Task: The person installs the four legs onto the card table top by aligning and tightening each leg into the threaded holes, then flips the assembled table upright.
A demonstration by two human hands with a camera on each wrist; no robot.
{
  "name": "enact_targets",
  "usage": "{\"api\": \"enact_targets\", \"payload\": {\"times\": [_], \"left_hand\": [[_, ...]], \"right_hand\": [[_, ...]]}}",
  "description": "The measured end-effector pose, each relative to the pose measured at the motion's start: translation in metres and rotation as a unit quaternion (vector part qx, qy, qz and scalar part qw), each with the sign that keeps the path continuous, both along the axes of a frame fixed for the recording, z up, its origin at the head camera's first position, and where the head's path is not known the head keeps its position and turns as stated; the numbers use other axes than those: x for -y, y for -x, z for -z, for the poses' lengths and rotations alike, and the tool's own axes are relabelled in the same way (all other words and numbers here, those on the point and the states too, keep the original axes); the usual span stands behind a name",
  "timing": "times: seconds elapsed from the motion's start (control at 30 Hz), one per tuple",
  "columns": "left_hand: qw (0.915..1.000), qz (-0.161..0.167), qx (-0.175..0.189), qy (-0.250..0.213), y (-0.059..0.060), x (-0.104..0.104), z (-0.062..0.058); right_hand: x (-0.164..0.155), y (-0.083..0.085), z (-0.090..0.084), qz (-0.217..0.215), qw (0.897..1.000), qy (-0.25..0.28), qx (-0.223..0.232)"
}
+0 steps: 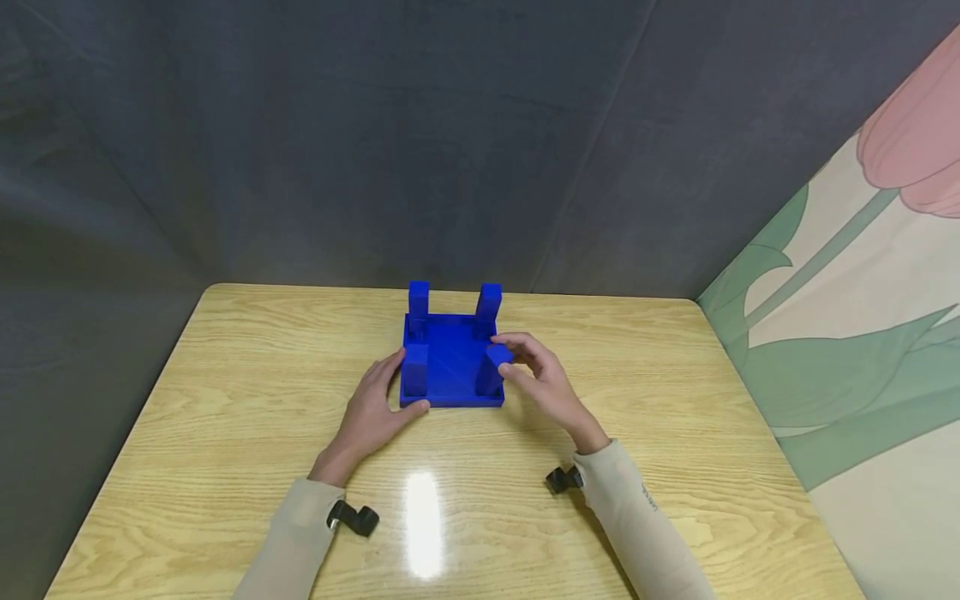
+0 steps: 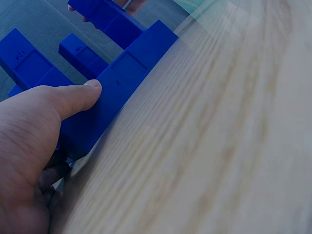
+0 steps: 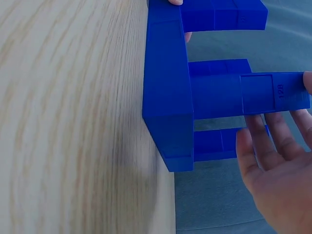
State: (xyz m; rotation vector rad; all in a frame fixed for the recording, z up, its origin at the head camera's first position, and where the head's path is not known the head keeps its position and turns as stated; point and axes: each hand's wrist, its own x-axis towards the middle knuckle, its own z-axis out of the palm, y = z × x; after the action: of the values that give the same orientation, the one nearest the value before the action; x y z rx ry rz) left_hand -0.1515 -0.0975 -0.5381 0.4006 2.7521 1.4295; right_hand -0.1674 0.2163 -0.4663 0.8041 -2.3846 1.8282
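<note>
A square blue plastic base (image 1: 453, 358) lies on the table with a blue post standing at each corner, like an upturned small table. My left hand (image 1: 371, 417) grips its near left corner, thumb pressed on the front side and fingers along the left side. Beside that hand rises the near left post (image 1: 416, 371). My right hand (image 1: 547, 387) pinches the top of the near right post (image 1: 489, 379) between thumb and fingers. In the right wrist view this post (image 3: 258, 92) carries a stamped number and meets the base at its foot. The far posts (image 1: 418, 304) are untouched.
The wooden table (image 1: 262, 400) ends against a dark cloth (image 1: 420, 150) just behind the base. A curtain with a tulip print (image 1: 840, 350) hangs along the right edge. Small black wrist cameras (image 1: 356, 518) sit on both sleeves.
</note>
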Motion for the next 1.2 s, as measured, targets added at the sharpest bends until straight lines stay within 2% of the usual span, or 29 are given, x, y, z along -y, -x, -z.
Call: {"api": "enact_targets", "payload": {"times": [0.2,0.33,0.67,1.2], "left_hand": [[1.0000,0.000,-0.001,-0.003,-0.0001,-0.0001,-0.0004],[1.0000,0.000,-0.002,-0.003,0.0005,-0.0001,-0.0005],[1.0000,0.000,-0.001,-0.008,-0.0003,-0.0001,-0.0008],[1.0000,-0.002,0.007,-0.006,-0.0001,-0.0001,-0.0003]], "right_hand": [[0.0038,-0.0012,-0.0011,0.071,0.997,-0.026,-0.026],[0.0061,-0.0020,-0.0021,0.093,0.995,-0.033,-0.033],[0.0090,-0.0048,-0.0036,0.108,0.992,-0.046,-0.049],[0.0090,-0.0055,-0.0027,0.113,0.992,-0.040,-0.032]]}}
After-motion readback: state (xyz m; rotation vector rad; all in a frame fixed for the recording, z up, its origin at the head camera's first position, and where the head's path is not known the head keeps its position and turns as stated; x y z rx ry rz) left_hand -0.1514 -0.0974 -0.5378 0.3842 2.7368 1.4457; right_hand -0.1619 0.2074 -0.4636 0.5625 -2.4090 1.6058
